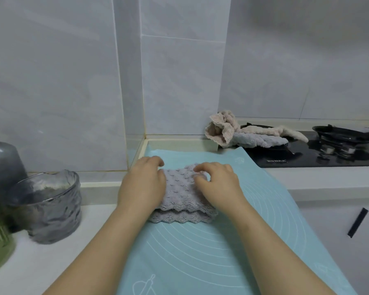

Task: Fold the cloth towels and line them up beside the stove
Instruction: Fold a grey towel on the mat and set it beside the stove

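The left forearm [98,241] and the right forearm [271,241], both bare, reach forward from the bottom of the view and angle toward each other, wrists roughly straight. The left grip [144,182] lies palm down on the left part of a towel [180,190]. Its fingers [156,161] bend down at the knuckles by the far edge, and it is unclear whether they clasp the cloth. The right grip [216,184] sits arched on the towel's right part, fingers curled and thumb [199,180] tucked inward, pinching cloth at the far corner. The two grips are near each other but apart.
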